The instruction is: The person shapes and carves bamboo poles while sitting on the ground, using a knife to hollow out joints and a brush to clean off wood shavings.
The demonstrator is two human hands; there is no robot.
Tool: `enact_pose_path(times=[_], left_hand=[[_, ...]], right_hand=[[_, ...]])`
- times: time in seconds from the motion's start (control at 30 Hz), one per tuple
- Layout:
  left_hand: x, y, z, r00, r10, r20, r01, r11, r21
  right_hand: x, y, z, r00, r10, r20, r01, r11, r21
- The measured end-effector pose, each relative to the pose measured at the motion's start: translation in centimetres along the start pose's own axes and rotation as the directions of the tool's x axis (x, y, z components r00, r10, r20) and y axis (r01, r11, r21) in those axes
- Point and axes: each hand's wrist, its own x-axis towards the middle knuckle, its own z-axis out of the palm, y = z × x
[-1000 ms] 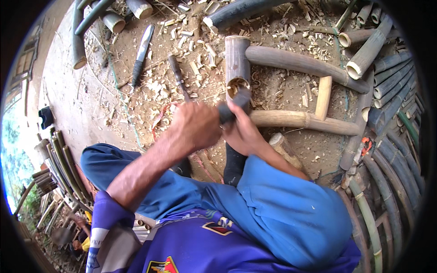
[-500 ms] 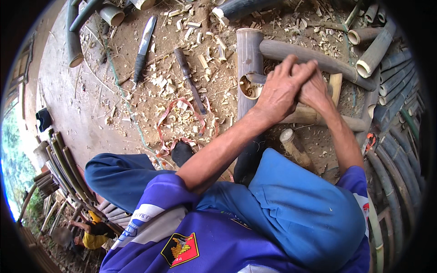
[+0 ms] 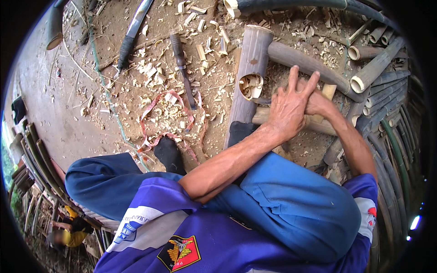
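Observation:
A thick bamboo tube (image 3: 251, 54) lies on the dirt with a round hole cut in its side, pale shavings inside. Just below the hole, the grey blade (image 3: 261, 101) of a hand tool pokes out beside my hands; its handle is hidden. My left hand (image 3: 289, 105) lies over my right one, two fingers stretched forward and apart. Partly covered, my right hand (image 3: 317, 103) appears curled round the tool's handle. My dark-covered foot (image 3: 241, 132) rests against the tube's near end.
A thinner bamboo piece (image 3: 314, 63) joins the tube at an angle. To the left lie a chisel (image 3: 183, 68), a large knife (image 3: 133, 34) and red-pink tape (image 3: 144, 123) among shavings. Cut bamboo (image 3: 387, 68) is piled on the right. Another person (image 3: 68, 234) is at the far lower left.
The blade has come out of the hole to its near side. My left fingers have spread apart over the right hand. The view has shifted slightly.

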Motion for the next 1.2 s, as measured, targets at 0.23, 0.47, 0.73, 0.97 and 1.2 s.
enact_pose_path(times=[0.23,0.47,0.73,0.97,1.2], left_hand=[[0.4,-0.8,-3.2,0.860,-0.036,0.508,-0.017,0.995,0.099],[-1.9,-1.5,-2.5,0.991,0.042,0.129,-0.037,0.999,-0.035],[0.1,-3.4,-5.6,0.664,-0.022,0.747,-0.195,0.960,0.202],[-0.3,-4.3,-17.5,0.925,-0.183,-0.332,0.078,0.948,-0.308],[-0.6,-8.2,-13.9,0.850,-0.505,-0.150,0.352,0.756,-0.552]], right_hand=[[-1.0,-0.9,5.4,0.977,0.212,0.032,-0.208,0.907,0.367],[0.3,0.6,4.2,0.976,-0.129,0.175,0.152,0.980,-0.126],[2.5,-2.2,13.8,0.951,0.155,-0.268,0.082,0.710,0.700],[-6.7,-5.0,11.8,0.956,0.155,-0.250,0.177,0.375,0.910],[-0.9,-0.1,10.4,0.464,-0.183,-0.867,0.070,0.983,-0.170]])
